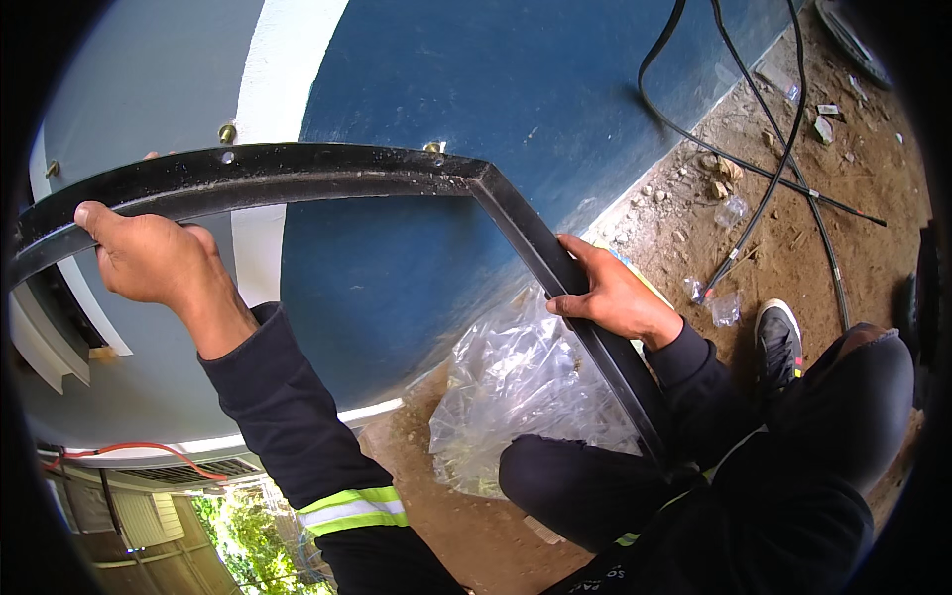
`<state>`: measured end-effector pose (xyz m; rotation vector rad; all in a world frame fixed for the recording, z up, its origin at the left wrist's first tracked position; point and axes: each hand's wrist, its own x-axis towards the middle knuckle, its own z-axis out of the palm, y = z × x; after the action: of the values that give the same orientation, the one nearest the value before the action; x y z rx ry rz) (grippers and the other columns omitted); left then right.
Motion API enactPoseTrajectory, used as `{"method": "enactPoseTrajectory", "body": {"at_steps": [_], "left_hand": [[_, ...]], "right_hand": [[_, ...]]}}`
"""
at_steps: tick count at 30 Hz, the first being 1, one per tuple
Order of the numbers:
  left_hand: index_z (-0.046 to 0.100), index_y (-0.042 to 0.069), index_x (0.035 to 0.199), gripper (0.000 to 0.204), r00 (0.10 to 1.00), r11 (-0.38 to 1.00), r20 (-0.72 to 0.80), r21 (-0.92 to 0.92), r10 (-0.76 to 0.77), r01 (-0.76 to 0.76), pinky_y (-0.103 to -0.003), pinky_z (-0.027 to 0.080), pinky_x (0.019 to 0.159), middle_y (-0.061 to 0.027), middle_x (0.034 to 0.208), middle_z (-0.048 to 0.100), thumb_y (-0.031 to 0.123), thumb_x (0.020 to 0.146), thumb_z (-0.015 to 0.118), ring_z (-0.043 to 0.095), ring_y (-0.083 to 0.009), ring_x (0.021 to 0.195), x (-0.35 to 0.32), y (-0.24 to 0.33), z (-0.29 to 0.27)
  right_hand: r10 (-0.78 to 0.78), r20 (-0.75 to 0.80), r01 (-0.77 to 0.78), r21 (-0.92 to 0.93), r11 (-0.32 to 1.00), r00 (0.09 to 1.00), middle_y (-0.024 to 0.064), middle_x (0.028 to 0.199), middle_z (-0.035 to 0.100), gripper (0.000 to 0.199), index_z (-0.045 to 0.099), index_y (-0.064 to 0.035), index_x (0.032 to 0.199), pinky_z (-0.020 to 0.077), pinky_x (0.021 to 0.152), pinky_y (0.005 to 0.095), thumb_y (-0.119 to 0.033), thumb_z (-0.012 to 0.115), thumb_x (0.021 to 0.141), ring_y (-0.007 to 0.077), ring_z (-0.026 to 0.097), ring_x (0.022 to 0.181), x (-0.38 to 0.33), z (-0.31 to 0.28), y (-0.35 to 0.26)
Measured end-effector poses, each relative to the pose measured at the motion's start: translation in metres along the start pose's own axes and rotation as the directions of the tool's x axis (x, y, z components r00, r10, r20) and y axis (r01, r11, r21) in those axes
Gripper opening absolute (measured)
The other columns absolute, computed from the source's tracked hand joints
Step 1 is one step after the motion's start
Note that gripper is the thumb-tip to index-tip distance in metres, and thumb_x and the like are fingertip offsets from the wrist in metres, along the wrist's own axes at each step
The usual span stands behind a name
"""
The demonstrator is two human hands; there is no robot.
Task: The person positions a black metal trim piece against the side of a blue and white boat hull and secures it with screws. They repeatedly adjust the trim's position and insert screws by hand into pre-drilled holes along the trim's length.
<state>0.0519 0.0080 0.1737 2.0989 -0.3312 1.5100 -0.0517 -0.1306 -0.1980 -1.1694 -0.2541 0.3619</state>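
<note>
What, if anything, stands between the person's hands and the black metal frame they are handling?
Nothing visible does. The left hand already grips the frame on its top bar, and the right hand grips its side bar directly.

Dirt ground (793,248): black cables (769,188), clear plastic bag (516,387), stones (722,174), litter scraps (826,119).

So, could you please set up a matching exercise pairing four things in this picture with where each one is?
Things:
1. left hand
2. right hand
3. clear plastic bag
4. black cables

Places:
A. on the dirt at upper right
B. gripping the black metal frame on its upper bar
C. on the ground at the foot of the blue wall
D. gripping the frame's slanted side bar

Pairs: 1-B, 2-D, 3-C, 4-A
</note>
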Motion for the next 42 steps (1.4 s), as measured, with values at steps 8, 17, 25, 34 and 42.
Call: {"method": "enactPoseTrajectory", "body": {"at_steps": [8,17,25,34,42], "left_hand": [[0.06,-0.017,0.117,0.058,1.0,1.0,-0.007,0.011,-0.004,0.005,-0.027,0.06,0.045,-0.0283,0.101,0.076,0.035,0.115,0.034,0.076,-0.0282,0.074,0.004,-0.002,-0.001],[0.06,-0.014,0.117,0.055,1.0,0.993,0.011,0.113,-0.018,0.016,-0.036,0.072,0.068,-0.0308,0.103,0.074,0.034,0.114,0.034,0.08,-0.0297,0.08,0.001,0.005,-0.006],[0.058,-0.019,0.118,0.056,1.0,0.999,-0.023,0.04,0.016,-0.015,-0.037,0.071,0.065,-0.0322,0.102,0.074,0.032,0.113,0.035,0.079,-0.0329,0.081,0.007,-0.002,-0.003],[0.057,-0.022,0.118,0.058,0.998,1.0,-0.056,0.029,-0.007,0.009,-0.039,0.071,0.064,-0.0328,0.101,0.074,0.031,0.114,0.035,0.079,-0.0352,0.083,0.005,-0.011,-0.002],[0.058,-0.01,0.096,0.056,0.985,0.988,-0.113,0.074,-0.13,0.138,-0.032,0.038,0.03,-0.019,0.082,0.066,0.041,0.113,0.044,0.057,-0.0204,0.048,0.014,-0.01,-0.002]], "right_hand": [[0.004,0.016,-0.004,0.006,1.0,1.0,0.0273,0.109,0.072,0.088,0.039,0.0152,0.154,0.0552,0.088,0.0358,-0.016,0.084,0.085,0.0256,0.072,0.094,0.001,-0.003,-0.007],[-0.025,-0.012,0.025,0.002,1.0,1.0,0.0281,0.113,0.071,0.082,0.045,0.0125,0.151,0.0544,0.092,0.0369,-0.016,0.083,0.084,0.0278,0.072,0.101,-0.001,-0.003,-0.014],[0.039,0.034,-0.039,0.016,0.999,0.999,0.0226,0.122,0.069,0.085,0.041,0.0145,0.153,0.0533,0.096,0.0343,-0.009,0.085,0.084,0.022,0.068,0.108,-0.002,-0.008,-0.025],[0.076,0.042,-0.076,-0.006,0.997,0.996,0.0201,0.122,0.069,0.082,0.042,0.0149,0.152,0.0527,0.097,0.0331,-0.005,0.084,0.084,0.0191,0.067,0.108,0.0,-0.011,-0.025],[0.049,0.047,-0.05,0.018,0.999,0.998,0.0226,0.111,0.07,0.079,0.045,0.0141,0.149,0.0541,0.09,0.0356,-0.009,0.082,0.082,0.0232,0.069,0.098,0.0,-0.009,-0.038]]}}
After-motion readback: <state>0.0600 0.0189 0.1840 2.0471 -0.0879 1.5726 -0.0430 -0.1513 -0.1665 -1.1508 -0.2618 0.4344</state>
